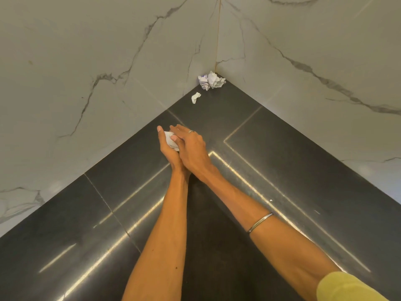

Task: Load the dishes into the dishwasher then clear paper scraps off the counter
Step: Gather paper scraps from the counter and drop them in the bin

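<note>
Crumpled white paper is what you have between your palms at the middle of the frame: your left hand [168,146] cups a paper scrap [170,141] from below while your right hand [191,146] lies over it, fingers fairly straight, pressing it down. Two more pieces wait higher up, toward the top centre: a small scrap [196,97] lying on the black counter [271,170] beside the marble wall [86,72], and a larger crumpled wad [211,83] pushed right into the corner. All of it should be feather-light, soft and easily crushed, so you can pinch any raised fold or simply scoop it into a cupped palm; the polished stone may let it skid. Purple marks show on the wad, possibly print, but nothing is legible.
</note>
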Action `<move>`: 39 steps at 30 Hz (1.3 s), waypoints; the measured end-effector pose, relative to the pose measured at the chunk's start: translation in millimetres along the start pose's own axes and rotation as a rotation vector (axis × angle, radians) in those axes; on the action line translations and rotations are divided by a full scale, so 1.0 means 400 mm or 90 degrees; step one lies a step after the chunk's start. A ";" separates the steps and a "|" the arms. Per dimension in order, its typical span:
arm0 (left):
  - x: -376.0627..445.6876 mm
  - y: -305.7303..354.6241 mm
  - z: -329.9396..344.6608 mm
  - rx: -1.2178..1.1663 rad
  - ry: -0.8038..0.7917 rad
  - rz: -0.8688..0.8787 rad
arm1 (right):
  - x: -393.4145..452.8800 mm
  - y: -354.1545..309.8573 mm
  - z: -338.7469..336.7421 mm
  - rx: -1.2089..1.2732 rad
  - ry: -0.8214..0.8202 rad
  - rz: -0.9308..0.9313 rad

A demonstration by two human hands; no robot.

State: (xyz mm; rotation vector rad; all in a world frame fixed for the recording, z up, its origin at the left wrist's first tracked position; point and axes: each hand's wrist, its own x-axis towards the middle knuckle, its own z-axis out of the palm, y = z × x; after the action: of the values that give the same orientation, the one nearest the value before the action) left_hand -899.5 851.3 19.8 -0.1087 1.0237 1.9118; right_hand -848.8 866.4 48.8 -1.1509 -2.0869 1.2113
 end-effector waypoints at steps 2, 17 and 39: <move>0.002 0.002 -0.008 0.055 0.001 -0.001 | 0.010 0.006 0.005 -0.109 -0.046 0.012; 0.020 0.014 -0.005 0.117 0.043 -0.033 | 0.171 0.052 -0.216 -0.101 -0.526 0.154; 0.031 -0.005 -0.024 0.224 0.030 0.032 | 0.379 0.175 -0.219 -0.393 0.015 0.013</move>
State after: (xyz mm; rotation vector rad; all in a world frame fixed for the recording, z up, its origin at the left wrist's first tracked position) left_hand -908.2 853.6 6.7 0.0759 1.3894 1.7504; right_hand -837.5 1053.6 29.8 -1.4272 -2.5174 0.5523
